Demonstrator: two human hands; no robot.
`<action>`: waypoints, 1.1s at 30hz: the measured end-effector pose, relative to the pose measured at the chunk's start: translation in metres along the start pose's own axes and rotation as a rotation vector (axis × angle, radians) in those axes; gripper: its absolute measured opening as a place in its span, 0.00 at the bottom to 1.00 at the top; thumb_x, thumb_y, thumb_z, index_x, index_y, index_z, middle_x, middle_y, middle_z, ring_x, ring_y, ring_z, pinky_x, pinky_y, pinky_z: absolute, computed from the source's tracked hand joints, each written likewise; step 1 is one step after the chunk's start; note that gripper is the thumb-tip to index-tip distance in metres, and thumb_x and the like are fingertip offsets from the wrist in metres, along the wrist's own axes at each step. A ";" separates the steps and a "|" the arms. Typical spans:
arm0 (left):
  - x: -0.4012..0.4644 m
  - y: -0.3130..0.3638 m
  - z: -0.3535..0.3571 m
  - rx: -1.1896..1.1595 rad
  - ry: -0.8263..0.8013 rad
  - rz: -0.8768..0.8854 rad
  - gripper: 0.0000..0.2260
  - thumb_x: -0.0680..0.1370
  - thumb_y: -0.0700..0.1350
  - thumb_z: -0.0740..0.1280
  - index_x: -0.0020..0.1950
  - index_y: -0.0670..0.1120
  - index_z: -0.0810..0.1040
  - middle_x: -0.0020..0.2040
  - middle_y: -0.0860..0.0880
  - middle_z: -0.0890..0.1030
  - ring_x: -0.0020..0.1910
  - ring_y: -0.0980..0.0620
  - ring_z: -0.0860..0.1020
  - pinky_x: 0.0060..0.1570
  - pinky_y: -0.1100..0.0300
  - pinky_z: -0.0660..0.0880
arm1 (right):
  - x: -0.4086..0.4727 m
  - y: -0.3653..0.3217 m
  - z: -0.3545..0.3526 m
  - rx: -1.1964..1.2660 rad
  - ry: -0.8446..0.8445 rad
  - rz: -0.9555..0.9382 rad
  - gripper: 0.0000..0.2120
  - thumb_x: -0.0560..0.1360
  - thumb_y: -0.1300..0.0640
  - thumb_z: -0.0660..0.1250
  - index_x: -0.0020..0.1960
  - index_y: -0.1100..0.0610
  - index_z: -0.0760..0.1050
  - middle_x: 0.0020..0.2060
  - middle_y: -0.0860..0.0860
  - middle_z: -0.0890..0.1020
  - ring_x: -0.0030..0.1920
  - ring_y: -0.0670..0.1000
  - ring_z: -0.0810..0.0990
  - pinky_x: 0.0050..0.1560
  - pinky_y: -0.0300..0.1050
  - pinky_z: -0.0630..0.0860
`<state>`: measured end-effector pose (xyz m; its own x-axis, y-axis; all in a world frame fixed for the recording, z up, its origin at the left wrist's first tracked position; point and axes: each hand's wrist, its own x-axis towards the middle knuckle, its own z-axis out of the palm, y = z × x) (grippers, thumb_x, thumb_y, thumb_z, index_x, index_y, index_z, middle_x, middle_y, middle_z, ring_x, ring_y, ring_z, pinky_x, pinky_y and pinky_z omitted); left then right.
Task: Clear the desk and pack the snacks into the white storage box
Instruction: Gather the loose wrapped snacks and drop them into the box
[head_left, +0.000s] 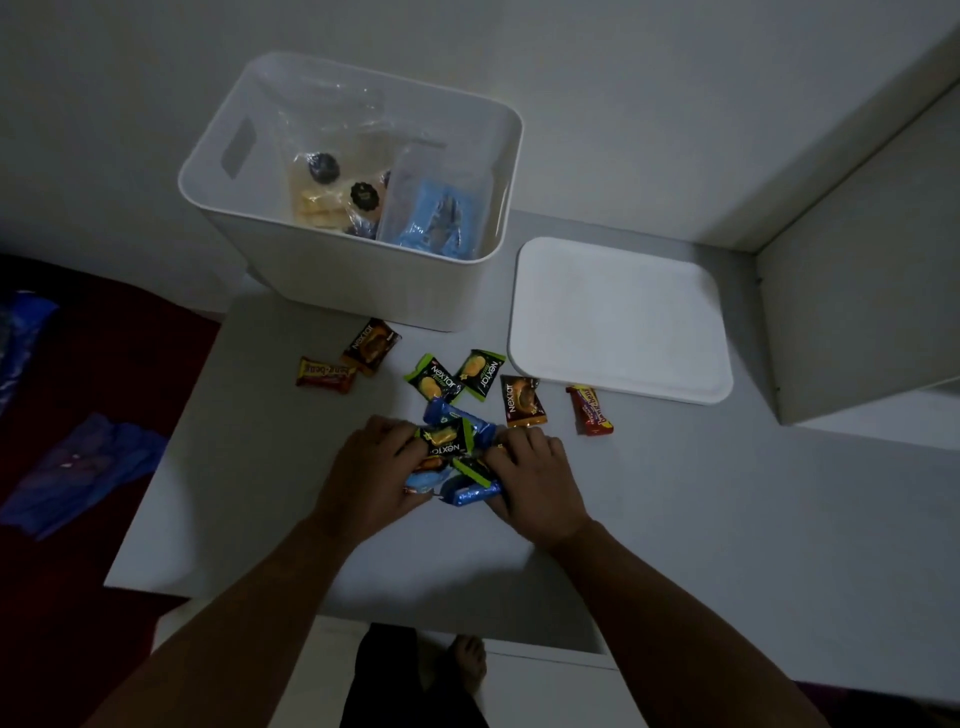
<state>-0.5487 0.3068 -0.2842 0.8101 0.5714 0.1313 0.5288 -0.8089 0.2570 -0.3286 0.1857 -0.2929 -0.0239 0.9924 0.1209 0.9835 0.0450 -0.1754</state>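
Both arms reach forward; left hand (376, 467) and right hand (530, 475), fingers curled, grip the snack pile (452, 457) between them.

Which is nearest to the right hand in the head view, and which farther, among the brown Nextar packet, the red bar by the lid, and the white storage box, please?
From the right hand:
1. Brown Nextar packet, just beyond the fingers.
2. Red bar, farther right, beside the lid.
3. White storage box, at the desk's back.
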 end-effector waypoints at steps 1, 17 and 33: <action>0.003 0.000 -0.001 0.004 0.012 0.004 0.16 0.66 0.56 0.73 0.47 0.47 0.79 0.49 0.50 0.80 0.48 0.45 0.76 0.36 0.56 0.74 | 0.003 0.002 0.001 -0.001 -0.003 -0.010 0.18 0.78 0.38 0.63 0.56 0.51 0.77 0.54 0.53 0.78 0.50 0.55 0.75 0.45 0.50 0.73; 0.020 0.038 -0.082 -0.167 0.085 -0.172 0.15 0.64 0.51 0.78 0.45 0.52 0.77 0.44 0.56 0.79 0.42 0.50 0.76 0.33 0.61 0.70 | 0.032 0.005 -0.109 0.151 -0.024 0.174 0.14 0.71 0.48 0.66 0.54 0.53 0.76 0.47 0.51 0.77 0.44 0.54 0.77 0.36 0.42 0.66; 0.151 -0.112 -0.283 -0.060 0.332 -0.345 0.11 0.69 0.50 0.74 0.46 0.46 0.79 0.42 0.44 0.81 0.42 0.40 0.78 0.37 0.55 0.72 | 0.320 -0.071 -0.226 0.403 0.138 0.161 0.13 0.75 0.53 0.69 0.57 0.58 0.76 0.47 0.56 0.77 0.46 0.57 0.78 0.40 0.47 0.70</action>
<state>-0.5571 0.5225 -0.0223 0.4600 0.8265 0.3245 0.7293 -0.5602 0.3928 -0.3659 0.4745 -0.0205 0.1752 0.9669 0.1853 0.8234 -0.0408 -0.5660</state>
